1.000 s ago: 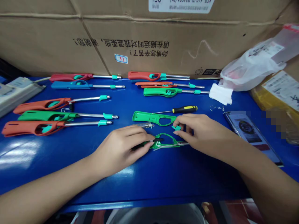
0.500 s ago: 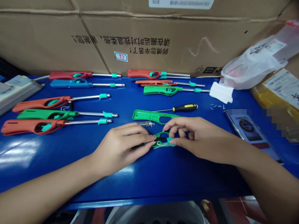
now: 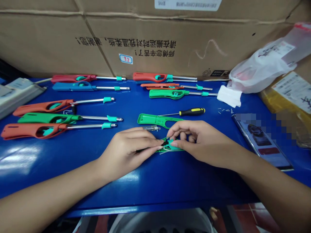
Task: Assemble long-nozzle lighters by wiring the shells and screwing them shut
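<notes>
Low over the blue table, my left hand (image 3: 132,145) pinches a small black igniter piece (image 3: 165,143) at the near green lighter half-shell (image 3: 159,149). Between the thumb and fingertips of my right hand (image 3: 199,139) is a teal trigger (image 3: 172,144), close beside the black piece. A thin white wire loops under them. My fingers cover much of this shell. Just beyond lie the other green half-shell (image 3: 148,119) and a clear gas tank with a metal valve (image 3: 153,128), partly behind my left hand.
A black-and-yellow screwdriver (image 3: 193,112) lies behind the shells. Assembled lighters, such as an orange one (image 3: 21,131), line the left, with several more at the back. A phone (image 3: 263,142), tiny white pieces (image 3: 225,110) and a plastic bag (image 3: 257,71) are at right. A cardboard box (image 3: 145,29) stands behind.
My right hand has moved slightly left with the teal trigger, bringing it closer to the black piece and lower over the green shell. My left hand stays nearly in place.
</notes>
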`<state>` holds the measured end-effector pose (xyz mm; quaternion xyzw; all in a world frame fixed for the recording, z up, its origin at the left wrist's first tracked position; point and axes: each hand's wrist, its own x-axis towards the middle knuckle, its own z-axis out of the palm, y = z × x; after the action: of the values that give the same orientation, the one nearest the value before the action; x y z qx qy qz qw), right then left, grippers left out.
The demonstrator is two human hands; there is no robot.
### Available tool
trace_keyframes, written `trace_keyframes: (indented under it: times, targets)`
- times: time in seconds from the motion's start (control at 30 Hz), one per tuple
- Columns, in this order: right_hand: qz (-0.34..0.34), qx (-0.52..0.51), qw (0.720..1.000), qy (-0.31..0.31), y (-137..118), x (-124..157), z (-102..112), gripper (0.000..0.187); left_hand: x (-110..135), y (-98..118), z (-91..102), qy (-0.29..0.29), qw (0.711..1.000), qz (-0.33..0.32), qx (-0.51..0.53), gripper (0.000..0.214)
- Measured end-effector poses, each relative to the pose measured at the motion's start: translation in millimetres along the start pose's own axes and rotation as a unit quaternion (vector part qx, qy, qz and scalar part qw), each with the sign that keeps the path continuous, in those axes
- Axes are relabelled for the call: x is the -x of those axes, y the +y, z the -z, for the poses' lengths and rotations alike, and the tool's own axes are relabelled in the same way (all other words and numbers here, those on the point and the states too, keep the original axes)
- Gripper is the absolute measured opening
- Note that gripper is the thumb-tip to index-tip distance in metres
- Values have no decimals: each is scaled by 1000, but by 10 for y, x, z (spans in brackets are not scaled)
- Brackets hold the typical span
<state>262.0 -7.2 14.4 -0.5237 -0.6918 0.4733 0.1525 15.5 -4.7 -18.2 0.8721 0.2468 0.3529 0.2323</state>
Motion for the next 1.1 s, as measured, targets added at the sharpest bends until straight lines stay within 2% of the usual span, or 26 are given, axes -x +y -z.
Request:
trace_keyframes:
  times: [0.2, 0.33, 0.67, 0.83, 1.1]
  targets:
    - [15, 47, 999, -17, -32, 3, 19, 12, 4, 30, -11, 5, 1000, 10, 2, 15]
    - [-6, 19, 1000, -22, -42, -6, 21, 11, 6, 31, -5, 3, 1000, 15, -3, 14]
    - [-48, 0, 999, -3, 16, -71, -19, 13, 8, 35, -39, -40, 996, 60, -46, 20]
    - [-64, -8, 998, 6, 21, -59, -26, 14, 8, 45, -34, -58, 996, 51, -47, 32]
    - [-67, -24, 997, 17, 41, -59, -61, 14, 15, 23, 1, -90, 993, 46, -60, 29]
